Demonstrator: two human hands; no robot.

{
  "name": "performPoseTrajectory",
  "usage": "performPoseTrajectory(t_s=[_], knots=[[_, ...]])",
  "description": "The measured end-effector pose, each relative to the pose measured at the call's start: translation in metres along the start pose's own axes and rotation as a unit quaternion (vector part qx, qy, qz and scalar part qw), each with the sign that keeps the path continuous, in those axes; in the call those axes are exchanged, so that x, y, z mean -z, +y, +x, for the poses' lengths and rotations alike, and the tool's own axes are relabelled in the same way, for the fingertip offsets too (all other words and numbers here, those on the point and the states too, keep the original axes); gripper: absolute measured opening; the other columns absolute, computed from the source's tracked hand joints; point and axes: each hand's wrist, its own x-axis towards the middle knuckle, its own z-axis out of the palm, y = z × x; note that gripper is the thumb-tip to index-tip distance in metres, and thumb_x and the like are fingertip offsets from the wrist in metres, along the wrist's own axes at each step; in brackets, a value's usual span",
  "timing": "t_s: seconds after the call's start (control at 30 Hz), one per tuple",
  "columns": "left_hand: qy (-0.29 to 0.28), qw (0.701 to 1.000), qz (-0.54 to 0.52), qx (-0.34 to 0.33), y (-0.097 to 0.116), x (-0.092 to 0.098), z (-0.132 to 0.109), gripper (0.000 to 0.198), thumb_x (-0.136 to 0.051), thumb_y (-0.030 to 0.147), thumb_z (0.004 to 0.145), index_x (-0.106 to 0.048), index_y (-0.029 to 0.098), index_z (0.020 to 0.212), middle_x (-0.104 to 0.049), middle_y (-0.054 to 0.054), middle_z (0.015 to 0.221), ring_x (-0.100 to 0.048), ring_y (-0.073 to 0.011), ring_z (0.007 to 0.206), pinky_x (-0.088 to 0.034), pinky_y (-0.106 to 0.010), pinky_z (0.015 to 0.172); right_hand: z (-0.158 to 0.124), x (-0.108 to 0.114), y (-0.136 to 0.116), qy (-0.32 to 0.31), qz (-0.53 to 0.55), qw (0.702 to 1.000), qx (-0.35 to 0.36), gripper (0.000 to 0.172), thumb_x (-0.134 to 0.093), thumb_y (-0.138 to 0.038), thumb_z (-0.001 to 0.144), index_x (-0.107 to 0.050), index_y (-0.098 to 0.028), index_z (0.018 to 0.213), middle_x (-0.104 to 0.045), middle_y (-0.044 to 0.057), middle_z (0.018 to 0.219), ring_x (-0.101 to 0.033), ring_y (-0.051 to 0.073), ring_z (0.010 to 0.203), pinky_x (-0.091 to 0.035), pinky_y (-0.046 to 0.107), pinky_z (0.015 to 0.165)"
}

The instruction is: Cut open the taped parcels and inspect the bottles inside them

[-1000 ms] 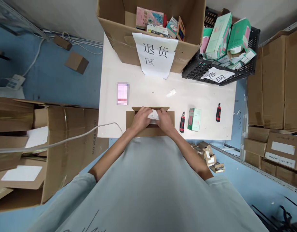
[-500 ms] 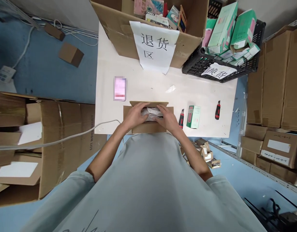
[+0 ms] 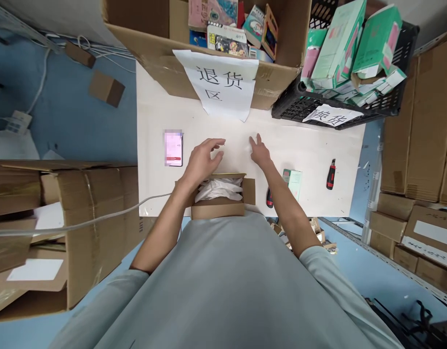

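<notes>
An open brown cardboard box [image 3: 218, 210] stands at the table's near edge against my shirt, its flaps spread. Crumpled white wrapping [image 3: 219, 189] fills it; what lies under that is hidden. My left hand [image 3: 204, 160] is above the box's far left side, fingers curved and apart, holding nothing. Farther forward and to the right, my right hand [image 3: 260, 152] reaches low over the white tabletop, with fingers stretched and spread. I see nothing in it. Under my right forearm, a red-and-black box cutter [image 3: 269, 198] and a green-and-white small box [image 3: 294, 180] are partly covered.
A phone [image 3: 173, 149] lies on the left of the white table [image 3: 154, 111]. Another box cutter [image 3: 330, 175] is at right. Behind stand a large carton [image 3: 154, 55] of books and a black crate [image 3: 289, 107] of green boxes. A grey cable [image 3: 118, 212] crosses at left.
Both hands have left the wrapping in the box and moved forward, the right one farther. The box now sits nearer my body. The clear scrap on the table no longer shows.
</notes>
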Motion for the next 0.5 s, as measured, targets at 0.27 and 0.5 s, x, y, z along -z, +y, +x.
performPoseTrajectory(t_s=[0.27,0.5], knots=[[0.045,0.997,-0.013,0.064,-0.043,0.021,-0.031,0.043,-0.064,0.036,0.102,-0.078,0.019,0.138,-0.081,-0.012,0.142,-0.078,-0.0293,0.123,-0.061,-0.049,0.117,-0.039,-0.023,0.017,0.050,0.048,0.997,-0.025,0.040,-0.040,-0.016,0.115,-0.075,-0.015,0.133,-0.075,0.023,0.137,-0.072,0.031,0.113,-0.059,0.044,0.102],[0.129,0.989,-0.034,0.069,-0.068,0.023,-0.085,0.039,-0.065,0.041,0.104,-0.079,0.020,0.134,-0.081,-0.014,0.139,-0.077,-0.0308,0.127,-0.059,-0.051,0.119,-0.179,0.013,-0.011,0.341,0.246,0.904,0.079,0.046,-0.051,-0.060,0.119,-0.078,-0.024,0.124,-0.079,0.009,0.115,-0.069,0.020,0.081,-0.060,0.034,0.081]])
